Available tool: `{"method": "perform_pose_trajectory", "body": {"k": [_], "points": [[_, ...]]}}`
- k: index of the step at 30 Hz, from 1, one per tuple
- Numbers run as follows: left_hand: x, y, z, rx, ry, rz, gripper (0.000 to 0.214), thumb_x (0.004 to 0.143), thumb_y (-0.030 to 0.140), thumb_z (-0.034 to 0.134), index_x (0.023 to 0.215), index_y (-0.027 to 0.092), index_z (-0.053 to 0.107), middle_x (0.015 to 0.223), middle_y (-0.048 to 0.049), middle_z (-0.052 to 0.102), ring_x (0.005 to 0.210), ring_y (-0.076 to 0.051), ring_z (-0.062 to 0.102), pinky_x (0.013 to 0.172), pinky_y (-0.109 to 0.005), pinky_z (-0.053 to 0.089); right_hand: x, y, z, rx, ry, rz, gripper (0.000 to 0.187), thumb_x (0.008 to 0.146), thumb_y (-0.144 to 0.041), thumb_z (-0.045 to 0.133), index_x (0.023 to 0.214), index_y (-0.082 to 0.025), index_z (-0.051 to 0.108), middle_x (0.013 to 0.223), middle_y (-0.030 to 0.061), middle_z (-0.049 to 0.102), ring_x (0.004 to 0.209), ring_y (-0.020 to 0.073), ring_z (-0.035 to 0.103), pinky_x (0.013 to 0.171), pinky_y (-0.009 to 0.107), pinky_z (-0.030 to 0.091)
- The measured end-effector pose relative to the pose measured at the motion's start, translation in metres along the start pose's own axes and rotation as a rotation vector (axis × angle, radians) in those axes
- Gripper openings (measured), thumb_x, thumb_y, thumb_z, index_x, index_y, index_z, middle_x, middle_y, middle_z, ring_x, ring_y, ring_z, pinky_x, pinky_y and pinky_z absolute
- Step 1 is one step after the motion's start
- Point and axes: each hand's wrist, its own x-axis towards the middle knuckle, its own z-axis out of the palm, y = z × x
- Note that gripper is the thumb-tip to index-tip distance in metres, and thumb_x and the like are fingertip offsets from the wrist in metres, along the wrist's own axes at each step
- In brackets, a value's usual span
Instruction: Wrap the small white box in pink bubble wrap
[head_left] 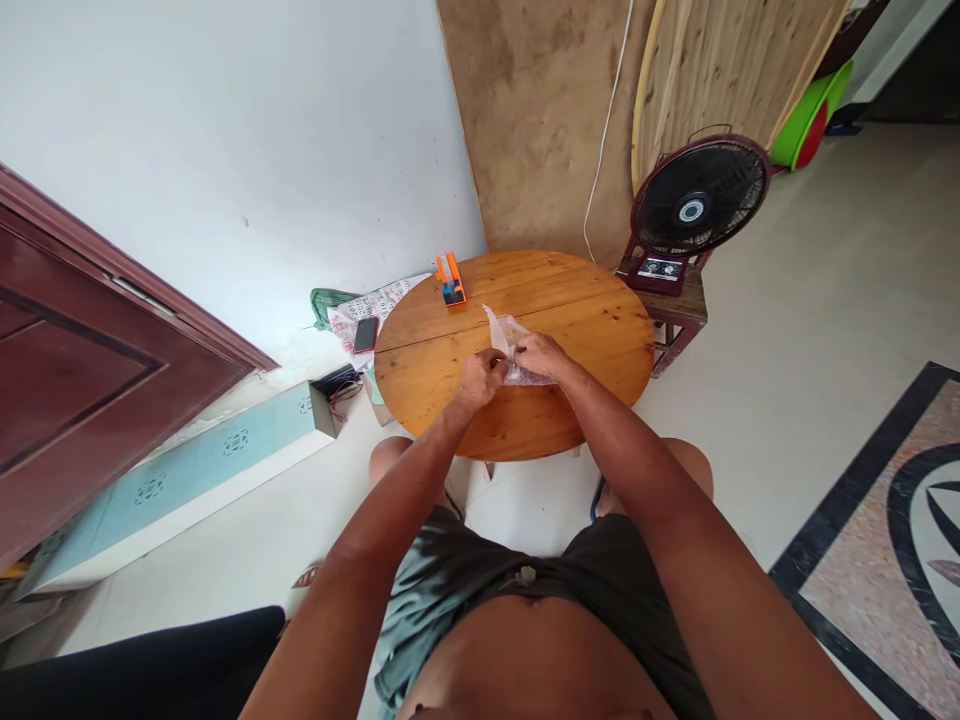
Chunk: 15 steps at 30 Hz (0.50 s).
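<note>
A sheet of clear bubble wrap [531,378] lies crumpled on the round wooden table [420,380], one corner sticking up at the far side. My left hand [484,375] pinches its left edge with curled fingers. From the right, my right hand [540,355] grips the wrap near its middle, fingertips close to those of the left. Whether anything is wrapped inside cannot be made out.
An orange phone stand [451,280] stands at the table's far left edge. Left of the table, a phone [365,335] lies on printed sacking [345,318]. A fan [701,200] stands on a wooden stool [686,305] at the right.
</note>
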Motion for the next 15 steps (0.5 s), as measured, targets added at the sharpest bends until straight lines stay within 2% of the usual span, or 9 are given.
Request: {"method": "perform_pose_trajectory", "body": {"k": [6,10,15], "points": [[-0.003,0.003,0.001,0.129,-0.01,0.051,0.022,0.083,0.02,0.059,0.099,0.015,0.074,0.08,-0.0058,0.071,0.071,-0.014,0.06,0.07,-0.021,0.044,0.005,-0.002,-0.001,-0.026,-0.029,0.014,0.025,0.078,-0.034,0.058,0.089,-0.022,0.077,0.094,0.0057,0.073,0.084,0.0208,0.065,0.066,0.026,0.045],[-0.004,-0.001,0.003,0.197,0.004,0.081,0.024,0.086,0.024,0.058,0.103,0.017,0.072,0.086,-0.0074,0.071,0.077,-0.016,0.062,0.075,-0.023,0.046,0.01,-0.002,0.001,-0.036,-0.022,-0.004,0.025,0.079,-0.033,0.058,0.09,-0.021,0.077,0.093,0.0072,0.073,0.086,0.022,0.066,0.07,0.027,0.046],[-0.011,-0.009,0.007,0.329,0.06,0.181,0.029,0.09,0.032,0.056,0.111,0.019,0.07,0.101,-0.0107,0.068,0.087,-0.019,0.063,0.081,-0.026,0.048,0.014,0.002,0.003,-0.031,-0.013,-0.011,0.027,0.079,-0.037,0.058,0.09,-0.02,0.077,0.092,0.008,0.073,0.085,0.0219,0.066,0.07,0.027,0.047]]}}
